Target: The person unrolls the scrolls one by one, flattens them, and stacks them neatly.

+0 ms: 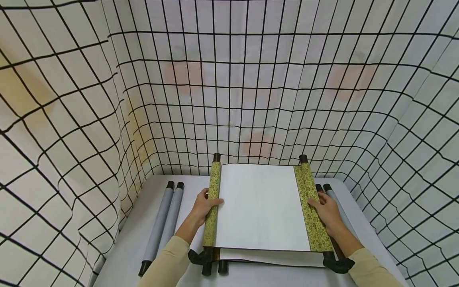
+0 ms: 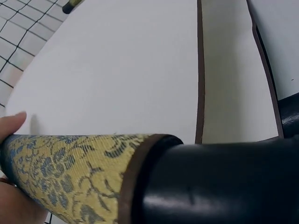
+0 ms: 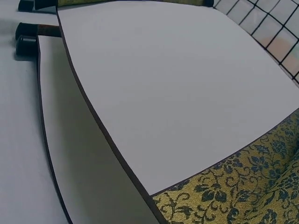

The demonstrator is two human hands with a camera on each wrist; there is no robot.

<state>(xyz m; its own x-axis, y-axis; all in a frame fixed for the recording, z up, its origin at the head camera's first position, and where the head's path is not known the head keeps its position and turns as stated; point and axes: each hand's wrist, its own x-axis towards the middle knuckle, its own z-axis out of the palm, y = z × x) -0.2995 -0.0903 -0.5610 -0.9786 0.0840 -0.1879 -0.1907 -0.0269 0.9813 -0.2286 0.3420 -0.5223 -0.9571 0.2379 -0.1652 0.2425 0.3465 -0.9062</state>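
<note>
A hanging scroll with blank white paper (image 1: 263, 207) is spread between both hands, raised over the table. Its left end is a roll of yellow-green floral brocade (image 2: 70, 177) with black knobs. My left hand (image 1: 204, 208) grips that roll, thumb on top near the paper's edge and fingers behind. At the other end my right hand (image 1: 329, 213) holds the brocade-covered roll (image 1: 312, 211), thumb over its face; this hand is outside the right wrist view. Below it lies a second unrolled white scroll (image 3: 88, 154), mostly covered by the upper one.
Two grey rolled scrolls (image 1: 157, 227) with black ends lie on the table (image 1: 125, 247) at left. More grey rolls (image 1: 338, 203) lie at right, partly behind the right hand and forearm. Black wire mesh (image 1: 251, 99) stands around the back and sides.
</note>
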